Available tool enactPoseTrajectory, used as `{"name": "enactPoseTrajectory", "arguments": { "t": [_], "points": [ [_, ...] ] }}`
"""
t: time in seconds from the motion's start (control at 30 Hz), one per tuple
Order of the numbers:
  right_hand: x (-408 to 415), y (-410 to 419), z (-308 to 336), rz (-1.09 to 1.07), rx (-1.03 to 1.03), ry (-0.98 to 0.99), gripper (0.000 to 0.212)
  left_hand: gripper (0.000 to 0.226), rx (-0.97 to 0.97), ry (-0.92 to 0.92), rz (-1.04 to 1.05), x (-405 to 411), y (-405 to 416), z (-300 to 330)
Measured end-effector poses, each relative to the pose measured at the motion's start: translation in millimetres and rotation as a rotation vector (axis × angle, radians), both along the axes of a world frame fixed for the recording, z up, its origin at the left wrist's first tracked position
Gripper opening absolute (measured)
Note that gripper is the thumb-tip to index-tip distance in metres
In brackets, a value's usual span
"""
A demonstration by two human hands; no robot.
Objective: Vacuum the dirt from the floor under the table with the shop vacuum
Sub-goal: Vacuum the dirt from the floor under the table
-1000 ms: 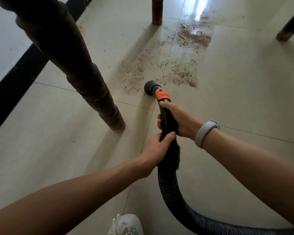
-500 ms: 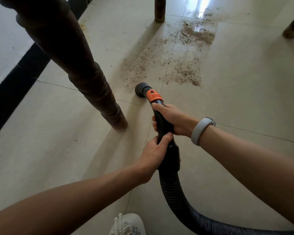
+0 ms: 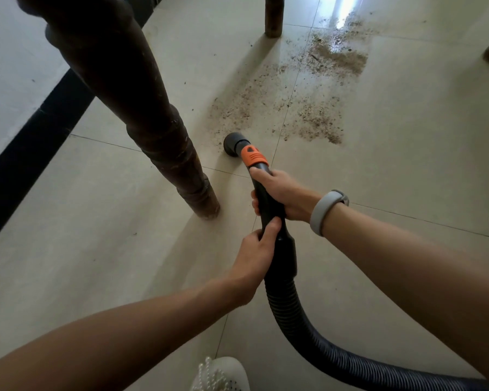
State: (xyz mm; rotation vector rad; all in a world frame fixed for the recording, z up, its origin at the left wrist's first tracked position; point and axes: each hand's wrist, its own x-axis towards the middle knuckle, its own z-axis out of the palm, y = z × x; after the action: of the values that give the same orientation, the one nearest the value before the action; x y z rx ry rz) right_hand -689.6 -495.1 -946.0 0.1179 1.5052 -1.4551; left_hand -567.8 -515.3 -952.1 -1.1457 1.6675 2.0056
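**Both hands on the wand, nozzle at the near edge of the dirt**

The right hand (image 3: 284, 194) is wrapped around the black wand (image 3: 268, 204) just behind its orange collar (image 3: 253, 157), fingers curled under the tube. The left hand (image 3: 254, 259) grips the same wand directly behind the right, thumb laid along the top where the wand widens into the ribbed hose (image 3: 308, 331). Both hands are closed firmly on it, touching or almost touching each other.

Ahead of the right hand, the round black nozzle (image 3: 233, 143) points down and away, its mouth at or just above the tiled floor (image 3: 407, 165); contact cannot be told. The dirt (image 3: 316, 119) lies beyond the nozzle, farther out than both hands: a scattered brown patch starts just past the nozzle's tip and runs away to the right, ending in a denser heap (image 3: 338, 59) near a bright reflection.

To the left of the hands stands a dark turned table leg (image 3: 167, 142), its foot on the floor beside the wand. Two more legs (image 3: 273, 15) stand far beyond the dirt. The hose curves back from the left hand and off to the right, under the right forearm, which wears a grey wristband (image 3: 326, 211). A white shoe (image 3: 220, 375) shows below the left forearm.
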Motion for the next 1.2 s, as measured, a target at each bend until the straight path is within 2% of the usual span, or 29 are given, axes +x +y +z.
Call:
{"name": "enactPoseTrajectory", "arguments": {
  "t": [0.13,0.37,0.47,0.53,0.63,0.7,0.77,0.93,1.07,1.17,1.2],
  "points": [
    [3.5,-3.9,1.2,0.072,0.024,0.019,0.020,0.052,0.021,-0.002,0.040,5.1,1.1,-1.8],
    [0.6,-12.7,5.9,0.006,0.037,0.056,0.026,0.054,0.006,-0.003,0.113,-0.4,-11.1,-2.2],
    [6.5,8.2,-4.9,0.015,0.170,0.289,0.029,0.052,-0.004,0.008,0.096,2.8,-11.7,-3.5],
    [17.6,33.4,-13.4,-0.043,0.218,0.402,0.027,0.045,-0.084,0.026,0.061,1.8,-12.8,-3.2],
    [50.9,72.6,-25.0,0.002,0.206,0.283,0.034,0.038,-0.242,0.074,-0.005,-3.2,-12.6,-0.8],
    [76.3,89.7,-27.7,0.089,0.150,0.144,0.037,0.038,-0.273,0.092,-0.019,-11.0,-14.0,2.3],
    [93.5,98.4,-26.2,0.175,0.098,0.108,0.037,0.038,-0.254,0.076,0.021,-25.1,-20.1,4.1],
    [93.5,94.6,-14.4,0.209,0.058,0.163,0.051,0.032,-0.048,0.075,0.104,-62.2,-34.6,13.4],
    [82.4,78.8,-4.5,0.113,0.027,0.281,0.040,0.042,-0.111,0.089,0.151,-76.4,-30.6,22.1],
    [81.4,76.9,-2.8,0.155,0.034,0.367,0.047,0.046,-0.154,0.082,0.192,-76.0,-29.7,22.6],
    [82.3,78.1,-2.9,0.166,0.011,0.381,0.041,0.046,-0.169,0.081,0.202,-74.1,-29.5,21.8]
  ]
}}
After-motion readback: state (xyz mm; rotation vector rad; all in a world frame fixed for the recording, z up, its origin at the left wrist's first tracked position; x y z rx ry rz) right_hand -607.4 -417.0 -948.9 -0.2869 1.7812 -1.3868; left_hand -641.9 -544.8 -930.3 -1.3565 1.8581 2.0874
